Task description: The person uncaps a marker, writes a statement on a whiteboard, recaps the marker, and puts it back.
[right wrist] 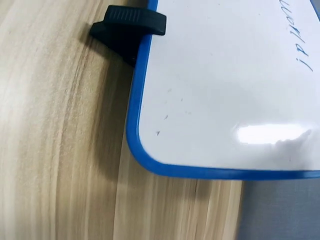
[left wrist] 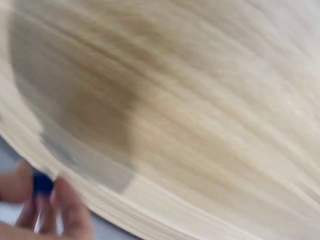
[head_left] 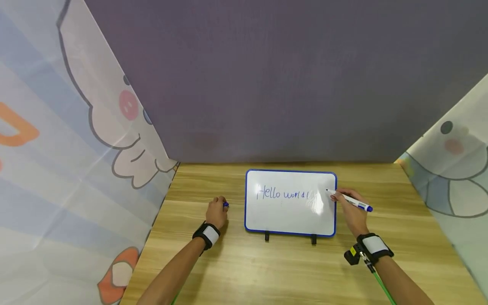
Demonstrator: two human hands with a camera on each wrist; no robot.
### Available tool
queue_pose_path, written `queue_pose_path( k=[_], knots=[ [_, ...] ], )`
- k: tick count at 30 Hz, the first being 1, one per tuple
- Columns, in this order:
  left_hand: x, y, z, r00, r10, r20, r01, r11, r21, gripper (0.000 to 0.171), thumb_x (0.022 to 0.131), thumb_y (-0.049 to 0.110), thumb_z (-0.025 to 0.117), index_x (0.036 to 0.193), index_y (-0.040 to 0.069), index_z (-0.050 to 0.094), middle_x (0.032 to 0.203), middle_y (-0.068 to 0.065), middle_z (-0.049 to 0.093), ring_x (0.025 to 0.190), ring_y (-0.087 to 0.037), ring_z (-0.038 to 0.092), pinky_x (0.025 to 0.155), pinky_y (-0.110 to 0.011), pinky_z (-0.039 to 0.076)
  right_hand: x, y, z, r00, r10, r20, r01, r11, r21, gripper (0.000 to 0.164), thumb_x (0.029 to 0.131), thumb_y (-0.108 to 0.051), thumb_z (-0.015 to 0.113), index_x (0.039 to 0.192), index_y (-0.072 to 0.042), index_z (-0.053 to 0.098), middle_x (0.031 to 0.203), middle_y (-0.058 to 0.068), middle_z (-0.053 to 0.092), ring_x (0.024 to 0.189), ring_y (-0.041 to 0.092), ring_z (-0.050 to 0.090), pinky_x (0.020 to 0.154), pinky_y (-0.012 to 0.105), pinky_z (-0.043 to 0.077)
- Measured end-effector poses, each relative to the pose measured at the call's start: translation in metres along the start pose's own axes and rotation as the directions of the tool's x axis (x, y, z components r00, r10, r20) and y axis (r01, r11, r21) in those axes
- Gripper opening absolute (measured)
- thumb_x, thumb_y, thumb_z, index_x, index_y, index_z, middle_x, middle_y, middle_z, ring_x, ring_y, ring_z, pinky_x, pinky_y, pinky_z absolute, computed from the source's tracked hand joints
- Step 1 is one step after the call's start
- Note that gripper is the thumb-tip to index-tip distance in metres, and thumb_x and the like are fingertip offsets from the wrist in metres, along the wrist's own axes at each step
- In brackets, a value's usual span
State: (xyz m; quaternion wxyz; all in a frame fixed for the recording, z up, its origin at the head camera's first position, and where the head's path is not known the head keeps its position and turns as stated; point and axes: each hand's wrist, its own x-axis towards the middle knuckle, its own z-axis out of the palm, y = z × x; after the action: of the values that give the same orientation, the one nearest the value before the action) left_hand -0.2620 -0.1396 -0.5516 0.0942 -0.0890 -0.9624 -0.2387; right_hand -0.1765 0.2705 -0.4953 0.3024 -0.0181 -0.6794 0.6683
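Note:
A small whiteboard (head_left: 287,220) with a blue frame stands on two black feet. Blue handwriting (head_left: 283,193) on it reads "Hello world!". At the board's right edge my right hand (head_left: 353,212) grips a white marker (head_left: 356,202) with a blue end, its dark tip over the board's upper right; whether the tip touches cannot be told. To the left of the board, my left hand (head_left: 216,213) pinches a blue marker cap (left wrist: 43,184) between thumb and fingers. The right wrist view shows the board's corner (right wrist: 200,171) but neither the right hand nor the marker.
Beneath everything lies a wood-grain table (head_left: 289,271). A dark grey panel (head_left: 282,84) rises behind it. Printed cartoon sheets hang at the left (head_left: 76,212) and right (head_left: 469,178). One black foot (right wrist: 132,22) juts out from the board's lower edge.

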Motion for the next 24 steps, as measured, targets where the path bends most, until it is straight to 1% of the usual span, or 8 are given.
queue_pose_path(
  k=[2,3,6,9,11,15,19,24],
  knots=[
    [0.006,0.005,-0.005,0.994,0.013,-0.112,-0.021,0.998,-0.066,0.017,0.086,0.000,0.059,0.103,0.002,0.057,0.096,-0.018,0.060,0.090,-0.036,0.058,0.074,-0.045,0.051,0.001,-0.003,0.002,1.000,-0.016,0.018,0.015,1.000,0.023,0.017,0.083,0.007,0.061,0.091,0.021,0.059,0.077,0.004,0.070,0.067,0.010,0.068,0.063,0.018,0.055],
    [0.010,0.009,-0.009,0.983,0.026,-0.181,-0.044,0.994,-0.096,0.017,0.087,-0.001,0.057,0.104,0.001,0.056,0.097,-0.019,0.059,0.092,-0.036,0.057,0.076,-0.045,0.051,0.002,-0.006,0.003,0.999,-0.024,0.028,0.023,0.999,0.037,0.017,0.083,0.008,0.061,0.092,0.022,0.058,0.077,0.003,0.070,0.067,0.010,0.068,0.063,0.018,0.055],
    [0.022,0.025,-0.022,0.926,0.097,-0.364,-0.165,0.973,-0.160,0.016,0.090,-0.001,0.054,0.106,-0.002,0.054,0.099,-0.020,0.058,0.095,-0.034,0.057,0.080,-0.044,0.050,0.003,-0.017,0.011,0.998,-0.030,0.047,0.026,0.995,0.094,0.017,0.083,0.012,0.058,0.092,0.026,0.055,0.077,0.005,0.070,0.067,0.012,0.069,0.063,0.020,0.055],
    [0.031,0.049,-0.033,0.865,0.212,-0.454,-0.328,0.925,-0.193,0.017,0.090,0.000,0.053,0.106,-0.003,0.054,0.101,-0.019,0.057,0.096,-0.031,0.058,0.084,-0.041,0.051,0.004,-0.028,0.027,0.996,-0.032,0.078,0.025,0.996,0.087,0.018,0.084,0.011,0.058,0.093,0.026,0.054,0.077,0.006,0.069,0.067,0.011,0.068,0.064,0.020,0.055],
    [0.032,0.068,-0.037,0.847,0.288,-0.447,-0.413,0.886,-0.213,0.017,0.089,0.001,0.055,0.105,-0.001,0.055,0.103,-0.016,0.058,0.097,-0.028,0.060,0.086,-0.038,0.051,0.004,-0.034,0.043,0.991,-0.046,0.127,0.037,0.997,0.067,0.018,0.084,0.010,0.058,0.093,0.025,0.055,0.078,0.006,0.067,0.067,0.010,0.068,0.064,0.020,0.055],
    [0.030,0.105,-0.039,0.849,0.383,-0.364,-0.488,0.831,-0.265,0.015,0.089,0.003,0.056,0.104,0.002,0.057,0.103,-0.012,0.058,0.096,-0.023,0.061,0.086,-0.033,0.053,0.004,-0.039,0.077,0.956,-0.091,0.279,0.075,0.995,0.068,0.018,0.086,0.007,0.058,0.096,0.022,0.058,0.081,0.007,0.066,0.070,0.012,0.068,0.064,0.022,0.056],
    [0.027,0.131,-0.037,0.857,0.427,-0.288,-0.504,0.812,-0.294,0.015,0.089,0.002,0.057,0.104,0.004,0.059,0.103,-0.009,0.058,0.096,-0.020,0.061,0.086,-0.030,0.053,0.004,-0.044,0.101,0.926,-0.075,0.371,0.055,0.996,0.066,0.021,0.088,-0.001,0.059,0.099,0.017,0.060,0.084,0.011,0.067,0.071,0.017,0.068,0.067,0.025,0.056],
    [0.027,0.147,-0.035,0.845,0.479,-0.239,-0.532,0.801,-0.273,0.017,0.087,0.001,0.060,0.102,0.008,0.062,0.102,-0.005,0.058,0.097,-0.016,0.061,0.086,-0.025,0.052,0.000,-0.055,0.110,0.918,-0.031,0.395,0.020,0.999,0.033,0.019,0.089,-0.002,0.058,0.098,0.015,0.062,0.083,0.016,0.066,0.071,0.024,0.067,0.066,0.026,0.056]
  ],
)
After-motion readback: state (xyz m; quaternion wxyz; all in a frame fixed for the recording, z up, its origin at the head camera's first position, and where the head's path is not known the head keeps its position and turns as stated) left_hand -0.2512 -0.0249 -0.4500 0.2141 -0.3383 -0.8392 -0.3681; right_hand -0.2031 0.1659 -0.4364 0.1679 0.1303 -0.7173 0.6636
